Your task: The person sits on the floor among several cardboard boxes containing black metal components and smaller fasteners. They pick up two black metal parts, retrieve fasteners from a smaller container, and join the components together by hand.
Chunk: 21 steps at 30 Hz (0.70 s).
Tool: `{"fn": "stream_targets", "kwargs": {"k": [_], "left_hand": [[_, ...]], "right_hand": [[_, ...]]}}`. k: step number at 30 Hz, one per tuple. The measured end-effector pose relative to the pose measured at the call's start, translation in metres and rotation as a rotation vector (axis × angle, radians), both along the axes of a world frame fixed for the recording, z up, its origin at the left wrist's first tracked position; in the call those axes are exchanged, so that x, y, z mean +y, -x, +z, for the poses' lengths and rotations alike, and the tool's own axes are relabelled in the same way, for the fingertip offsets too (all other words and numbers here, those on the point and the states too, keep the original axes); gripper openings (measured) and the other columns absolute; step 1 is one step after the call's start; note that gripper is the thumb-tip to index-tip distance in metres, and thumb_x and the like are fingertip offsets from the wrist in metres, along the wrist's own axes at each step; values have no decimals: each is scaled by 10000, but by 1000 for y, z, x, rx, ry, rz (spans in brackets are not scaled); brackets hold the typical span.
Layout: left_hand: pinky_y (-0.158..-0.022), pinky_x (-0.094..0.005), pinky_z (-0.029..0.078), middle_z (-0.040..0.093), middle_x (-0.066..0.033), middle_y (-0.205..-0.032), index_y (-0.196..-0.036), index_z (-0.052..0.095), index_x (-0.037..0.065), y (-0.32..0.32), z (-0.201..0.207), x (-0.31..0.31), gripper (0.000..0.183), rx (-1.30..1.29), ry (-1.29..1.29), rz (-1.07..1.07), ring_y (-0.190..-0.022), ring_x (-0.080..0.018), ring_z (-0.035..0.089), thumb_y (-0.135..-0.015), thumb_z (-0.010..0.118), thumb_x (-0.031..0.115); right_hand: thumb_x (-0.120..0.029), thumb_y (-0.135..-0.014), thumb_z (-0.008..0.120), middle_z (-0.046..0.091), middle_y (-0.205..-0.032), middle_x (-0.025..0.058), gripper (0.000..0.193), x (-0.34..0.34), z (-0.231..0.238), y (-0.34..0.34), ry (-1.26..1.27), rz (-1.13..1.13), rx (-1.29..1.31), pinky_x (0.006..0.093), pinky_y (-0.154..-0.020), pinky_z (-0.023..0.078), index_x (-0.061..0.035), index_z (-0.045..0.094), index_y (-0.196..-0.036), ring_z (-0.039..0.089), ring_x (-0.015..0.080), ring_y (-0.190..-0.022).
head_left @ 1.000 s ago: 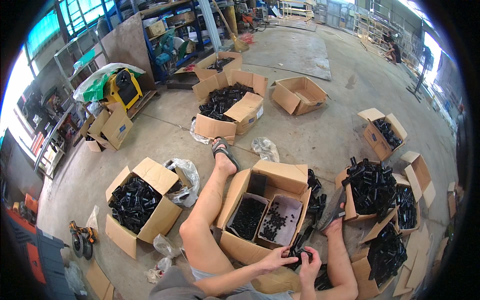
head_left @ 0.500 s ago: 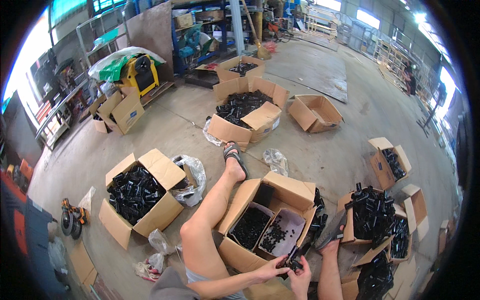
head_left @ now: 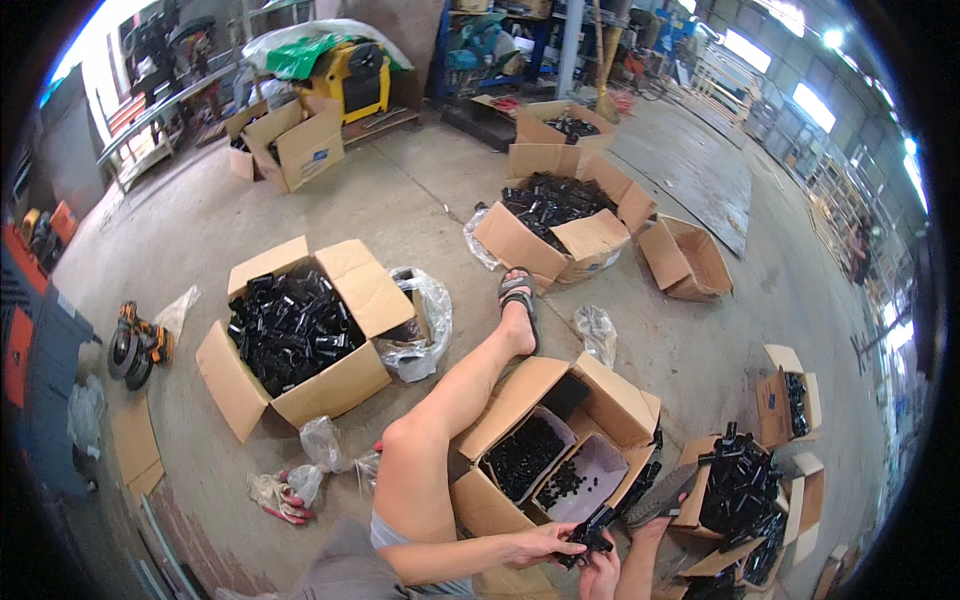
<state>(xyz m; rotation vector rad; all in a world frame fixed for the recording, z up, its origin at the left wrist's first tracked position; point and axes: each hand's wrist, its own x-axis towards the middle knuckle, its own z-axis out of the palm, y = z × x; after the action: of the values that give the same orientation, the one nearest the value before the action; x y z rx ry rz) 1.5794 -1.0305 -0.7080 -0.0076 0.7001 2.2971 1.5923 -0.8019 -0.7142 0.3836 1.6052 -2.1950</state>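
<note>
In front of me, near the lower edge, my left hand [head_left: 545, 543] and my right hand [head_left: 602, 573] are together around a shiny black plastic part [head_left: 597, 527]. The left fingers pinch it from the left, and its narrow end points up and to the right. The right fingers close on its lower side, partly hidden. Just beyond the hands stands an open cardboard box [head_left: 490, 508] between my legs. Inside it are a bin heaped with small black pieces [head_left: 527, 448] and a pale lilac bin [head_left: 602, 462] with fewer small black pieces.
Cardboard boxes of black parts stand at left [head_left: 335, 400], far middle [head_left: 515, 245] and right [head_left: 690, 510]. An emptier carton [head_left: 690, 275] sits far right. Gloves [head_left: 275, 497], plastic bags [head_left: 597, 335] and an orange-black power tool [head_left: 140, 345] lie on the floor.
The view has swung left, so the scene sits farther right. Both hands stay together on the black part, which now shows more plainly with its end pointing up and right.
</note>
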Motion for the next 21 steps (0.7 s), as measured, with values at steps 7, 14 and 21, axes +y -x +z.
{"fn": "stream_targets", "kwargs": {"k": [7,14,21], "left_hand": [[-850,-256,488,613,13,-1153,-1411,504,94,-5,-7,-22,428,72,-113,194,-1054,-82,570,-1019,618,222],[-894,-298,555,513,26,-1295,-1603,215,155,7,24,-50,706,-52,104,8,-1124,-79,511,-1025,605,261],[-933,-337,569,633,35,-1193,-1390,496,125,8,-8,-46,489,-111,46,-35,-1100,-110,623,-952,708,172]], "right_hand": [[-82,-987,612,550,-1375,126,591,-59,82,22,-307,208,-95,325,-1018,473,-67,363,-1523,538,278,-1286],[-96,-985,620,718,-966,74,160,-82,81,23,-498,-7,207,274,-750,573,15,648,-1096,690,137,-819],[-22,-958,635,713,-992,84,196,-97,84,18,-485,-52,316,272,-789,558,71,646,-1130,673,129,-872]]}}
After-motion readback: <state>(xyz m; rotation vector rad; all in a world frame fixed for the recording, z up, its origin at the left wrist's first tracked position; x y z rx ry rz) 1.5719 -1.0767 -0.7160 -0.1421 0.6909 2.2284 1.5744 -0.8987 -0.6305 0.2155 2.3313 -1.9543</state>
